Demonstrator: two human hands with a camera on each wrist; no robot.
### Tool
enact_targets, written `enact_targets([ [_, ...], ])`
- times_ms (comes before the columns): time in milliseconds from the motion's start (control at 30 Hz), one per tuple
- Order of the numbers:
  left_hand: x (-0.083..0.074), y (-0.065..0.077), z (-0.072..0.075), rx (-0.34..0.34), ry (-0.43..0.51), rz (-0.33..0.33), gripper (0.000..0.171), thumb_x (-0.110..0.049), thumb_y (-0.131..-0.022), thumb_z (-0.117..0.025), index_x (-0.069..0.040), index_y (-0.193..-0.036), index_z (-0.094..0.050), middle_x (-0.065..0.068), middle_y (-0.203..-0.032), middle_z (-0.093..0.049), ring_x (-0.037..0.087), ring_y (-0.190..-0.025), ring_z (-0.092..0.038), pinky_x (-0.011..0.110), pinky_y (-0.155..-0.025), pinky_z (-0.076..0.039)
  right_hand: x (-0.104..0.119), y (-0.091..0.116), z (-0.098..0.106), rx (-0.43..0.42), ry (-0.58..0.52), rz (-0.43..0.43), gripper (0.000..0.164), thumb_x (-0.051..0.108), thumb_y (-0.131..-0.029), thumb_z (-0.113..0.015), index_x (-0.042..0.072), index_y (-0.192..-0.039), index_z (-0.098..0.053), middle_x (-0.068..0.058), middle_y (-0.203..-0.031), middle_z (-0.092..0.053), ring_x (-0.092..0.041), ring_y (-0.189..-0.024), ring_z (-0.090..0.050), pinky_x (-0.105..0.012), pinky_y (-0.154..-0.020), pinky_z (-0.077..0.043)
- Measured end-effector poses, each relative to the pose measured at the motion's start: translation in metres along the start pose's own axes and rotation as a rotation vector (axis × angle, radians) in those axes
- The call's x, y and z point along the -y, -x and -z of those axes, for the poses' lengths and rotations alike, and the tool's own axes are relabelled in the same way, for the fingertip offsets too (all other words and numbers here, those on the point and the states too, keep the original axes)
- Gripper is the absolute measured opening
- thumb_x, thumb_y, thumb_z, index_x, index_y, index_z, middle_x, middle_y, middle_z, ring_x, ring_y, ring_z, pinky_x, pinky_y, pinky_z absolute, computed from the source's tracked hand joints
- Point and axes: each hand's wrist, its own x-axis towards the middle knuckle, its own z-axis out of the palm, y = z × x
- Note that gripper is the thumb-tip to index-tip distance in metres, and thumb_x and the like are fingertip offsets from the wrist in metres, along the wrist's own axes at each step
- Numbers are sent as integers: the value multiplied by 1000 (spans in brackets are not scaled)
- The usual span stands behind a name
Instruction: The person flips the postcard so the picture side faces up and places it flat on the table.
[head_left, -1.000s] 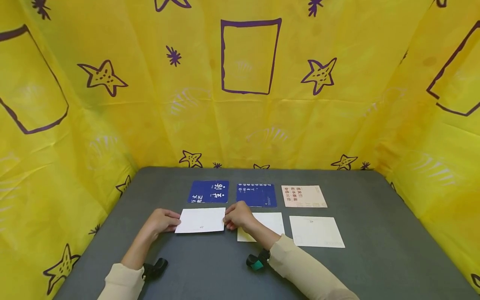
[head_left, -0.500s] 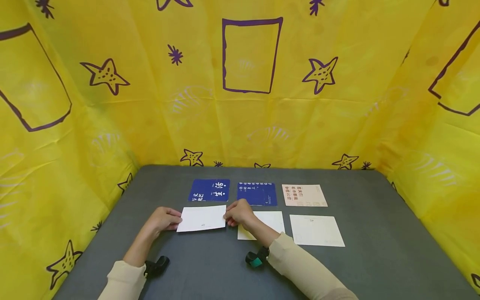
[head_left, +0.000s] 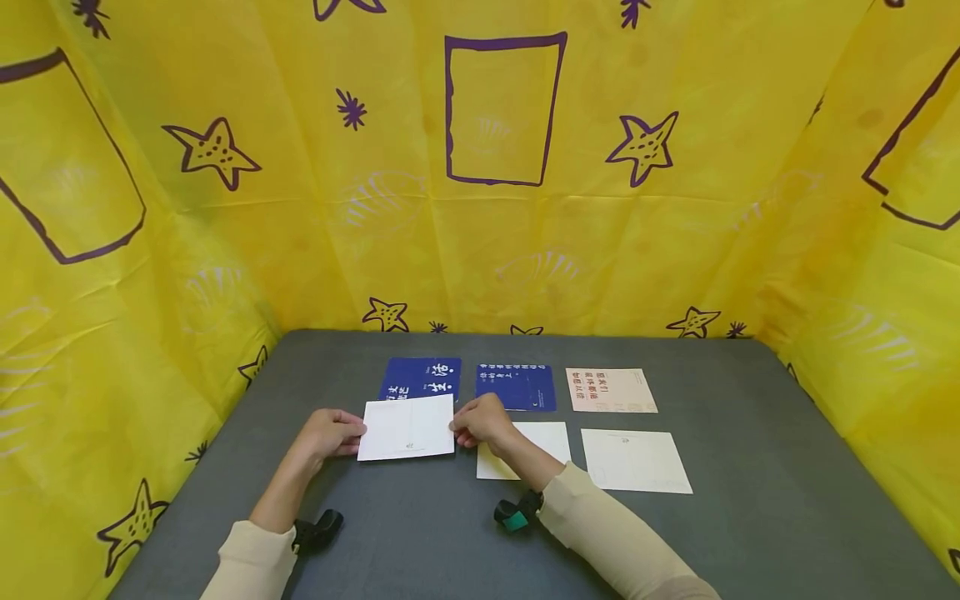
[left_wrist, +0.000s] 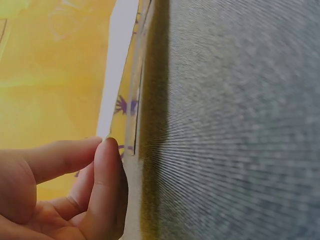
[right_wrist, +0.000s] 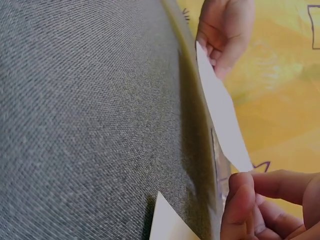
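Currently pinching a white card (head_left: 409,427) at opposite ends, with left grip (head_left: 332,433) and right grip (head_left: 483,419) each clamped on an edge. Held just above the surface (head_left: 420,533), overlapping the left blue card (head_left: 423,375) as seen from the head. Could buckle if squeezed inward, or nudge that blue card if lowered too far forward. Apparently lettered 活 in white there; printed in Chinese on the middle blue card (head_left: 517,393) and pale pink card (head_left: 617,392), too small to read surely.
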Motion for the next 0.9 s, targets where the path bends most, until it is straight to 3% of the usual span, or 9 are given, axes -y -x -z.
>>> enact_targets([
  [233, -5, 2, 1, -55, -11, -1, 28, -6, -91, -64, 13, -111, -59, 8, -83, -65, 12, -67, -61, 26, -62, -58, 3, 2, 4, -22, -5, 30, 8, -3, -79, -70, -9, -83, -74, -7, -59, -62, -10, -46, -53, -19, -44, -47],
  [567, -11, 7, 0, -54, 77, -49, 28, -7, -90, -66, 12, -110, -57, 3, -80, -63, 10, -66, -62, 23, -63, -58, 6, 2, 8, -26, -46, 55, 10, -3, -80, -70, -10, -86, -73, -8, -62, -65, -11, -48, -57, -20, -47, -51],
  [900, -12, 10, -2, -60, 102, -89, 27, -10, -90, -67, 11, -106, -60, 2, -79, -67, 11, -71, -65, 26, -69, -59, 2, 5, 12, -33, -59, 88, 11, -2, -82, -69, -10, -88, -72, -9, -66, -67, -12, -52, -59, -25, -55, -56],
])
